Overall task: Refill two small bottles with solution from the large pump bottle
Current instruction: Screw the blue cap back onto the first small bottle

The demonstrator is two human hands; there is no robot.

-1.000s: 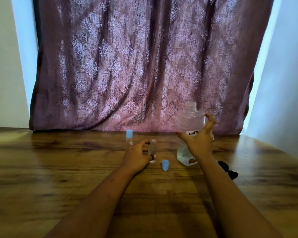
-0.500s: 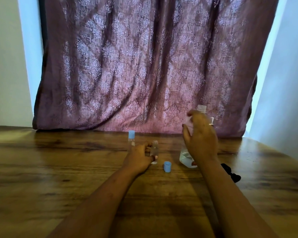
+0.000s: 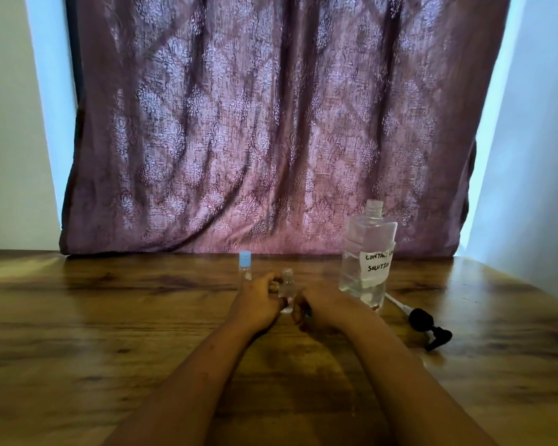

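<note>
Roughly midway, I judged: my left hand (image 3: 258, 300) gripped the open bottle (image 3: 286, 280); my right hand (image 3: 324, 305) curled beside it, holding I could not tell what. The capped bottle (image 3: 245, 265) stood at its ten o'clock, the big bottle (image 3: 368, 252) at two, its pump (image 3: 429, 323) off.

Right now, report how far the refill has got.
Done: pump off, lying beside the big bottle; capped bottle stands closed. In hand: left hand holds the open bottle; right hand curls at its base, contents hidden. Left, probably: cap that one and refit the pump; fill levels are unclear.
</note>
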